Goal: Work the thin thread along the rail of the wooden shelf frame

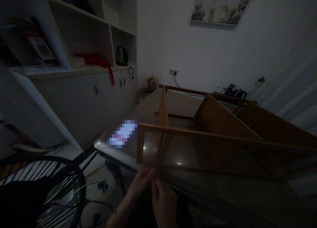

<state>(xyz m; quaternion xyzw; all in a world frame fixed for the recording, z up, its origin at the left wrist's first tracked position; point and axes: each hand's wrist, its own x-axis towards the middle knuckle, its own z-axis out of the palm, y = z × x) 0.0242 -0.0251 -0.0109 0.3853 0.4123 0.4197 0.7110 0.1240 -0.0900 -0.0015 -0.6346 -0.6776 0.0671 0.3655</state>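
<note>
Close together at the near edge of the table (119,155), my hands meet at the fingertips. My left hand (143,179) is closed, thumb and fingers pinched. Beside it my right hand (163,199) is closed too, its thumb pointing up toward the left fingers. Whatever they hold, if anything, is too small and dark to make out; a hint of red shows at the fingertips. Just beyond them a brown wooden shelf frame (198,131) lies on the table. A bright blurred-out rectangle (123,134), like a lit phone screen, is left of the frame.
The room is dim. A black slatted chair (80,188) stands at the lower left, with cables (101,185) on the floor near it. White cabinets (84,92) line the left wall, holding an electric kettle (122,55) and red cloth (96,60). Dark items (235,91) stand behind the frame.
</note>
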